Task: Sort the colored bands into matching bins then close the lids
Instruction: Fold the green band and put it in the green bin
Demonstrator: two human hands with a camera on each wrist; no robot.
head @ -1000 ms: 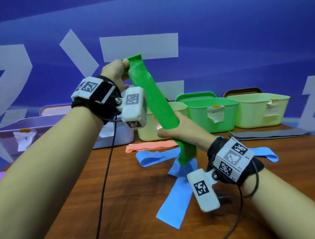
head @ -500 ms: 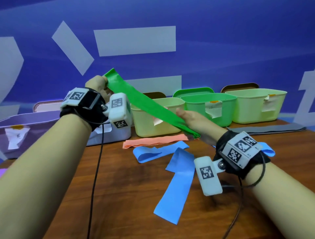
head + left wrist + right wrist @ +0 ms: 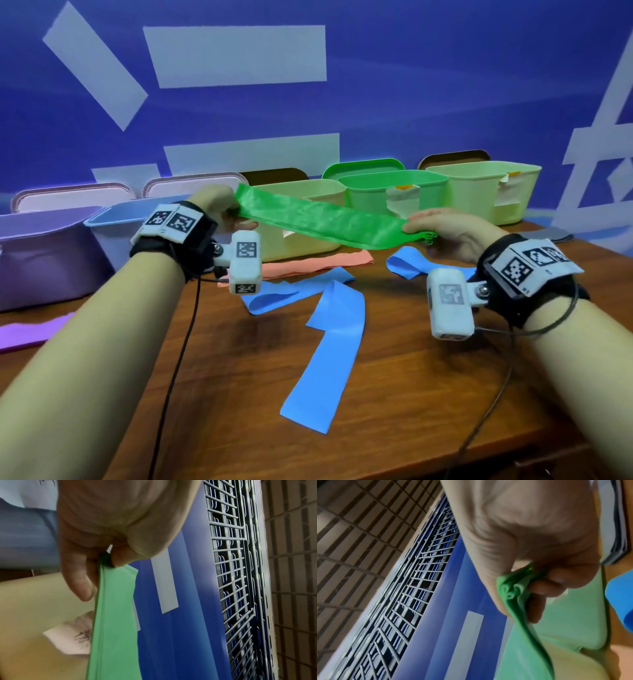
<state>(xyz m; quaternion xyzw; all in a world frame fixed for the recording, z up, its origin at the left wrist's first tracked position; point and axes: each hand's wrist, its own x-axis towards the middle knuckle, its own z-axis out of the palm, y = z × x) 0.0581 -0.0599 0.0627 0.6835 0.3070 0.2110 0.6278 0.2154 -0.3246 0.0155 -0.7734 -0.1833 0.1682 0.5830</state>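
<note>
At the far left a purple bin (image 3: 41, 253) and a blue bin (image 3: 113, 222) stand open with their lids propped behind, so bands can drop straight in. The left hand (image 3: 219, 209) pinches one end of the green band (image 3: 322, 222) between thumb and curled fingers; the left wrist view shows the folded layers clamped edge-on. The band spans level in the air above the table (image 3: 394, 394), in front of a pale yellow bin (image 3: 301, 219), probably held taut to keep its layers stacked before it goes in. Below it lie a salmon band (image 3: 308, 265) and loose blue bands (image 3: 335, 346), not yet sorted. The right hand (image 3: 448, 229) grips the other end, fingers curled round the bunched folds. Just beyond that hand is the green bin (image 3: 394, 192), open, its lid upright behind: the likely target. Another pale bin (image 3: 486, 192) stands at the right
</note>
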